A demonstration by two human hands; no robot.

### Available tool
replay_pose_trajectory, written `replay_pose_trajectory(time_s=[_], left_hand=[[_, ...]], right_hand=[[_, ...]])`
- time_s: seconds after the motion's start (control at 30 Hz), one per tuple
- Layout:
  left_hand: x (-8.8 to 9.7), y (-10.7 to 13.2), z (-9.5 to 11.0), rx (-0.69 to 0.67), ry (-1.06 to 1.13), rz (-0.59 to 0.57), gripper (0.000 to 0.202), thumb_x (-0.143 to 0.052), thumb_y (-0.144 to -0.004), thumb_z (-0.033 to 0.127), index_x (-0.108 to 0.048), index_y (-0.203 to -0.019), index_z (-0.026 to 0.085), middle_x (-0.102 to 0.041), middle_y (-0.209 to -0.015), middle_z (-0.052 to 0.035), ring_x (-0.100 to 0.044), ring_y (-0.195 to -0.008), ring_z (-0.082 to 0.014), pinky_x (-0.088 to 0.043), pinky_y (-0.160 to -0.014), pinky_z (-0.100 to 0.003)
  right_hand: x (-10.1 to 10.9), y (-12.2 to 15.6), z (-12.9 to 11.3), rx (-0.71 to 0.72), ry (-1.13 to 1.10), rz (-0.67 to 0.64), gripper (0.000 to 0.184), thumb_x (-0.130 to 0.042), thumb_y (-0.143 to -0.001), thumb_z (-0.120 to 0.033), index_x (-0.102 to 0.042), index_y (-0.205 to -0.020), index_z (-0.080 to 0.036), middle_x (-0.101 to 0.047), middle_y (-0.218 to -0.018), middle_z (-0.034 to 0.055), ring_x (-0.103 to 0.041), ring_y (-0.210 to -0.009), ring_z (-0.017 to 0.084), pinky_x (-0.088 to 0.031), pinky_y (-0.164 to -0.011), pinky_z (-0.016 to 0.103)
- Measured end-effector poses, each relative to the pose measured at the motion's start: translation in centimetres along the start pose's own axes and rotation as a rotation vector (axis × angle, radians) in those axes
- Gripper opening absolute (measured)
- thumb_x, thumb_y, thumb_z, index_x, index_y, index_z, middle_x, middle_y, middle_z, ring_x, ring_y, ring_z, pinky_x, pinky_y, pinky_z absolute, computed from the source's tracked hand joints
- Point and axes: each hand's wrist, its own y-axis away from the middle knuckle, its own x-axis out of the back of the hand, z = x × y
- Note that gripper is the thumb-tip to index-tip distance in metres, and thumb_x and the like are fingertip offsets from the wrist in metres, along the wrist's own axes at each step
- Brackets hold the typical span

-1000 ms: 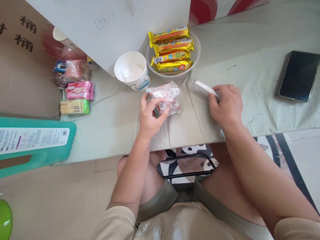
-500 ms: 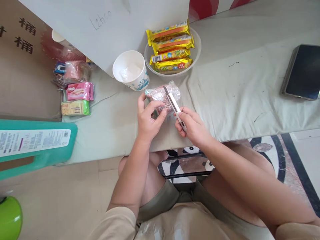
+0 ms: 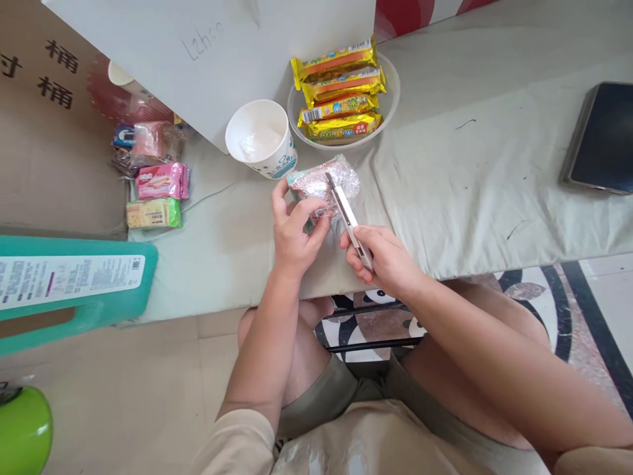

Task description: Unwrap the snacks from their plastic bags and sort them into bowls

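My left hand (image 3: pixel 295 232) is closed round a snack pack wrapped in crinkled clear plastic (image 3: pixel 321 187), holding it on the pale cloth-covered table (image 3: pixel 469 171). My right hand (image 3: pixel 383 258) grips a slim white utility knife (image 3: pixel 346 212) by its handle. The knife's tip rests on top of the wrapped pack. Both hands are near the table's front edge, above my knees.
A white paper cup (image 3: pixel 262 140) and a bowl of yellow snack bars (image 3: pixel 341 99) stand just behind the pack. Pink and green snack packs (image 3: pixel 155 194) lie at the left. A dark phone (image 3: pixel 601 138) lies at the right. A teal stool (image 3: pixel 74 284) stands at the left.
My right hand picked the knife up from the table at the right and brought it left onto the wrapped pack. The left hand kept its hold on the pack.
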Motion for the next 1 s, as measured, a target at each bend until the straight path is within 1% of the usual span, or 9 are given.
replay_pose_trajectory(time_s=[0.07,0.2,0.3,0.47,0.6,0.7,0.87,0.93,1.0], left_hand=[[0.0,-0.1,-0.1,-0.004,0.001,0.009,0.031,-0.063,-0.098,0.055,-0.070,-0.101,0.024,-0.051,-0.143,-0.0127,-0.058,-0.134,-0.0289,-0.059,-0.095,-0.040],[0.3,-0.4,0.2,0.006,0.033,0.069,0.032,-0.066,-0.096,0.055,-0.070,-0.103,0.024,-0.054,-0.136,-0.0113,-0.057,-0.135,-0.0295,-0.056,-0.103,-0.044],[0.6,-0.6,0.4,0.054,0.088,0.145,0.030,-0.069,-0.094,0.054,-0.070,-0.103,0.025,-0.057,-0.125,-0.0094,-0.059,-0.129,-0.0267,-0.056,-0.100,-0.040],[0.8,-0.8,0.3,0.202,0.125,0.223,0.044,-0.066,-0.093,0.066,-0.066,-0.104,0.024,-0.058,-0.114,-0.0065,-0.064,-0.113,-0.0219,-0.056,-0.093,-0.034],[1.0,-0.9,0.0,0.241,0.194,0.328,0.044,-0.066,-0.093,0.066,-0.063,-0.106,0.024,-0.059,-0.105,-0.0019,-0.064,-0.103,-0.0170,-0.055,-0.090,-0.030],[1.1,-0.7,-0.6,0.249,0.247,0.377,0.041,-0.068,-0.094,0.063,-0.061,-0.109,0.025,-0.060,-0.104,-0.0006,-0.065,-0.101,-0.0154,-0.055,-0.088,-0.028],[1.6,-0.3,-2.1,0.319,0.243,0.421,0.042,-0.058,-0.098,0.066,-0.058,-0.119,0.030,-0.062,-0.106,-0.0016,-0.066,-0.094,-0.0147,-0.056,-0.082,-0.027],[1.9,-0.2,-2.4,0.348,0.299,0.452,0.039,-0.060,-0.098,0.065,-0.057,-0.117,0.030,-0.061,-0.105,-0.0009,-0.066,-0.091,-0.0140,-0.056,-0.079,-0.026],[2.1,-0.2,-2.3,0.352,0.338,0.481,0.039,-0.064,-0.096,0.064,-0.057,-0.114,0.030,-0.060,-0.102,-0.0002,-0.066,-0.090,-0.0134,-0.056,-0.078,-0.026]], right_hand=[[0.0,0.2,0.0,-0.016,0.000,-0.004,0.031,-0.058,-0.084,-0.051,-0.058,-0.079,-0.021,-0.049,-0.049,-0.0072,-0.035,-0.034,0.007,-0.022,-0.035,0.022],[0.0,0.3,0.0,-0.043,0.017,-0.013,0.032,-0.060,-0.082,-0.053,-0.058,-0.079,-0.021,-0.048,-0.049,-0.0072,-0.036,-0.035,0.007,-0.021,-0.034,0.022],[-0.1,0.3,0.4,-0.053,0.050,-0.036,0.032,-0.059,-0.082,-0.052,-0.058,-0.079,-0.021,-0.048,-0.050,-0.0073,-0.036,-0.037,0.007,-0.024,-0.035,0.021],[-0.3,0.3,1.2,-0.025,0.162,-0.059,0.029,-0.059,-0.086,-0.049,-0.058,-0.078,-0.021,-0.048,-0.052,-0.0073,-0.039,-0.040,0.007,-0.030,-0.037,0.021],[-0.2,0.4,1.5,-0.008,0.269,-0.072,0.029,-0.055,-0.089,-0.048,-0.059,-0.080,-0.021,-0.050,-0.055,-0.0066,-0.042,-0.042,0.008,-0.033,-0.040,0.022],[-0.1,0.6,1.6,0.017,0.384,-0.091,0.031,-0.051,-0.092,-0.048,-0.059,-0.080,-0.021,-0.052,-0.058,-0.0053,-0.046,-0.044,0.009,-0.036,-0.043,0.024],[0.2,1.0,1.1,0.099,0.630,-0.141,0.034,-0.043,-0.097,-0.045,-0.056,-0.076,-0.022,-0.055,-0.058,-0.0029,-0.049,-0.048,0.011,-0.035,-0.049,0.027],[0.9,1.1,0.7,0.181,0.809,-0.118,0.035,-0.042,-0.096,-0.044,-0.051,-0.070,-0.023,-0.050,-0.055,-0.0026,-0.045,-0.049,0.012,-0.032,-0.052,0.028],[2.1,1.0,0.2,0.282,0.993,-0.039,0.034,-0.045,-0.095,-0.042,-0.047,-0.067,-0.023,-0.047,-0.054,-0.0017,-0.042,-0.051,0.013,-0.029,-0.054,0.030]])
